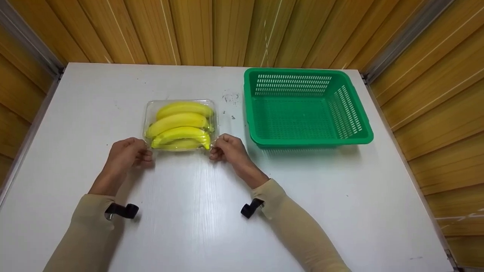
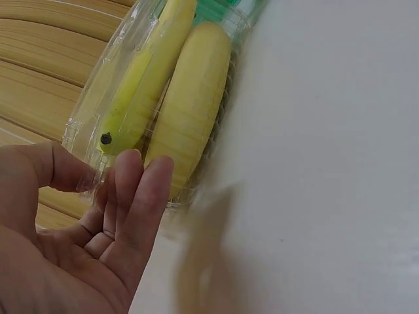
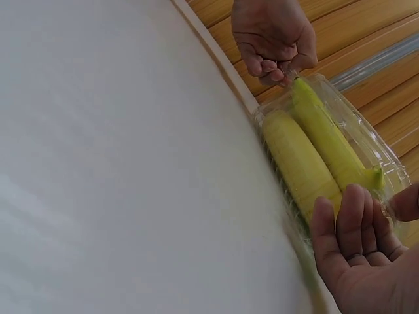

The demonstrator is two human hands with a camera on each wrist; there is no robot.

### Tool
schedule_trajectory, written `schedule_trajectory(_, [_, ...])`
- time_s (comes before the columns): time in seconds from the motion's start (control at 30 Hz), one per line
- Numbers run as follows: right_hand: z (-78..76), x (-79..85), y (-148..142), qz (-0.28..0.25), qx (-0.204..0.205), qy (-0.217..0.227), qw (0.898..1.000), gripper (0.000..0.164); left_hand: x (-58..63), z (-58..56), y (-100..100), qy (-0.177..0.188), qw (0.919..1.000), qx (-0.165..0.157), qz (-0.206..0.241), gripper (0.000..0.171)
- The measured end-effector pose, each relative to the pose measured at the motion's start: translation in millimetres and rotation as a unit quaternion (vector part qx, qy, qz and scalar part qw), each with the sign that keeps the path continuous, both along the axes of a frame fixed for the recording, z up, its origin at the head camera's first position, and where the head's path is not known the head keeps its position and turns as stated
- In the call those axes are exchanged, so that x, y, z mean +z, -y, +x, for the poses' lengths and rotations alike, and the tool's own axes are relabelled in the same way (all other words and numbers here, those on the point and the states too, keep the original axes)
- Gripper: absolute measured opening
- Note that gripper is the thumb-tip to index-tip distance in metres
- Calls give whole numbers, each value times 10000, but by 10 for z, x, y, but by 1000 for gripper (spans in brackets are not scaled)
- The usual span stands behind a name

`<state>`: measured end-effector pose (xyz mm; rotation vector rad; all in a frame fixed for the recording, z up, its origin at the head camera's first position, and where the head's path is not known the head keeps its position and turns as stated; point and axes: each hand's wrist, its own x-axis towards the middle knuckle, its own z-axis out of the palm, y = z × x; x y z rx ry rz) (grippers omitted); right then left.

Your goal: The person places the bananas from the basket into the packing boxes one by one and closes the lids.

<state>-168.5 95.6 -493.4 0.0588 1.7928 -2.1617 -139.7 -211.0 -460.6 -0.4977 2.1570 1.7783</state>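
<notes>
Several yellow bananas (image 1: 177, 123) lie in a clear plastic clamshell box (image 1: 150, 108), left of centre on the table in the head view. At the box's near left corner, my left hand (image 1: 130, 154) pinches the plastic edge between thumb and index finger. The left wrist view shows the other fingers (image 2: 149, 199) stretched along the box's side, close to a banana. My right hand (image 1: 231, 152) pinches the near right corner. In the right wrist view its fingertips (image 3: 351, 203) reach along the front wall, and a banana stem (image 3: 374, 176) shows behind the clear plastic.
A green plastic basket (image 1: 310, 142) with slotted sides stands right of the box with nothing in it. The white table (image 1: 189, 226) meets wood-slat walls (image 1: 230, 34) at the back and sides. Black wrist mounts (image 1: 130, 210) stick out from both sleeves.
</notes>
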Motion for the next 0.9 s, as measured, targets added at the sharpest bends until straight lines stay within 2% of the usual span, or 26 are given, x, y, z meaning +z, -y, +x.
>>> schedule_trajectory(0.2, [17, -8, 38, 166, -121, -1, 9998, 19, -18, -14, 28, 166, 9998, -85, -119, 31])
schedule_trajectory(0.37, [79, 43, 9, 745, -63, 84, 9972, 20, 7, 13, 70, 172, 9993, -175, -276, 41])
schedule_trajectory(0.47, [124, 114, -22, 1294, 237, 53, 9913, 29, 67, 28, 91, -13, 9972, -160, -731, 50])
schedule_trajectory(0.53, [155, 191, -39, 1585, 524, -70, 9859, 35, 119, 28, 92, -249, 9919, -94, -1241, 55])
schedule_trajectory(0.6, [197, 293, -41, 1722, 821, -265, 9813, 36, 173, 34, 74, -601, 9806, 22, -1863, 58])
schedule_trajectory(0.7, [253, 485, -34, 1855, 1086, -835, 9731, 29, 246, 10, 1, -1339, 9593, 165, -2483, 56])
schedule_trajectory(0.8, [285, 724, -41, 1924, 1113, -1659, 9608, 21, 325, -53, -124, -2307, 9348, 127, -2699, 52])
schedule_trajectory(0.9, [241, 982, -70, 1862, 981, -2413, 9473, 28, 429, -145, -251, -3165, 9052, -220, -2828, 51])
